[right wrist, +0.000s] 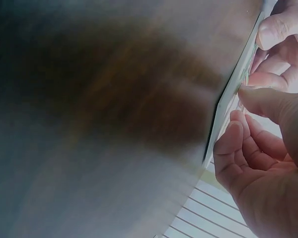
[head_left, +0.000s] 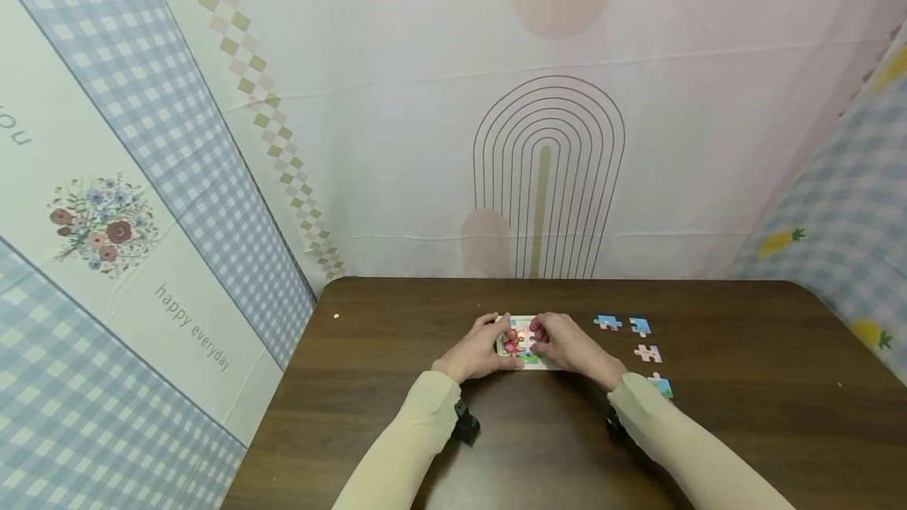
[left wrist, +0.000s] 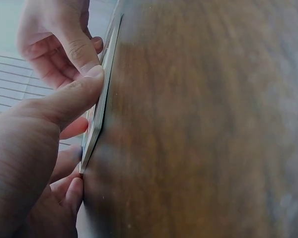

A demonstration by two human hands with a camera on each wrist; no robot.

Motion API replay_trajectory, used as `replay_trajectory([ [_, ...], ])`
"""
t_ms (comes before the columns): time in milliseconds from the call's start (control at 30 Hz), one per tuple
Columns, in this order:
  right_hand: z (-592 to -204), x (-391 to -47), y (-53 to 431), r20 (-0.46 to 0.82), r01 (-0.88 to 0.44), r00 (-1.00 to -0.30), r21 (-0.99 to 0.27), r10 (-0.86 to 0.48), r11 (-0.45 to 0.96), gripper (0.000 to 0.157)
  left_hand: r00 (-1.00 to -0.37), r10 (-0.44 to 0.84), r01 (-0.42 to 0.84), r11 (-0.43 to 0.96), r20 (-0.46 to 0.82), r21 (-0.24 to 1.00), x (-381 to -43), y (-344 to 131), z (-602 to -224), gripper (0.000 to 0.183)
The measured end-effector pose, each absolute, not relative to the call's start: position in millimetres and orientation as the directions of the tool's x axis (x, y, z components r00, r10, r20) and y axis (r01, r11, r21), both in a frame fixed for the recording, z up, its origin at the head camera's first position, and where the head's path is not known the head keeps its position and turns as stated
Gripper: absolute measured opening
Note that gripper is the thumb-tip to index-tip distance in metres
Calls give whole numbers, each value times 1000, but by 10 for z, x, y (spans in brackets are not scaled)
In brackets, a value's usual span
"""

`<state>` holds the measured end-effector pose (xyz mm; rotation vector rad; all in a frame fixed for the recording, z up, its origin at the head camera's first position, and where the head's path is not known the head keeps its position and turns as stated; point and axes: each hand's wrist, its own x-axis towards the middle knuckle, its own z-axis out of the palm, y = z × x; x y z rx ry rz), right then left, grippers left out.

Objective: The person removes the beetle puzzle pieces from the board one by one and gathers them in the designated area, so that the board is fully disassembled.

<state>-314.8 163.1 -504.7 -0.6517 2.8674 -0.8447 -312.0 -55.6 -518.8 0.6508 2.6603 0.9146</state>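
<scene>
A small jigsaw puzzle board [head_left: 542, 365] with a white rim lies on the brown table, its left part filled with colourful pieces. My left hand [head_left: 482, 349] grips the board's left side, its thumb along the near edge and its fingers at the far left. Over the board's right part, my right hand [head_left: 572, 349] pinches a pinkish puzzle piece [head_left: 527, 336] between thumb and fingers, low against the board. Its fingers partly cover that piece. In the left wrist view the board's edge [left wrist: 100, 121] appears side-on, with both hands close together.
Several loose puzzle pieces lie right of the board: a blue one [head_left: 607, 323], another blue one [head_left: 640, 327], a pink one [head_left: 648, 353] and a blue-green one [head_left: 660, 386] beside the right sleeve. A small white bit [head_left: 336, 315] lies far left. Patterned cloth [head_left: 397, 179] hangs behind the table.
</scene>
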Motion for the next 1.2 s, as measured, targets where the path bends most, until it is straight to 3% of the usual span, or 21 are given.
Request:
replay_trajectory([
  [300,-5032,-3128,1664,50,-390,-905,-494,-423,777,19,-865,496,350,701,-73,621,-3136,-523,-5199,35],
  [567,-5043,-3119,1736,32,-320,-931,-544,-362,775,19,-871,482,323,707,-94,629,-3125,-506,-5189,33],
  [833,-5012,-3060,1860,18,-292,-938,-577,-345,763,18,-892,436,271,727,-120,631,-3092,-518,-5180,77],
  [1200,-5018,-2956,2234,41,-284,-947,-565,-317,775,16,-891,432,267,745,-137,611,-3100,-537,-5170,91],
])
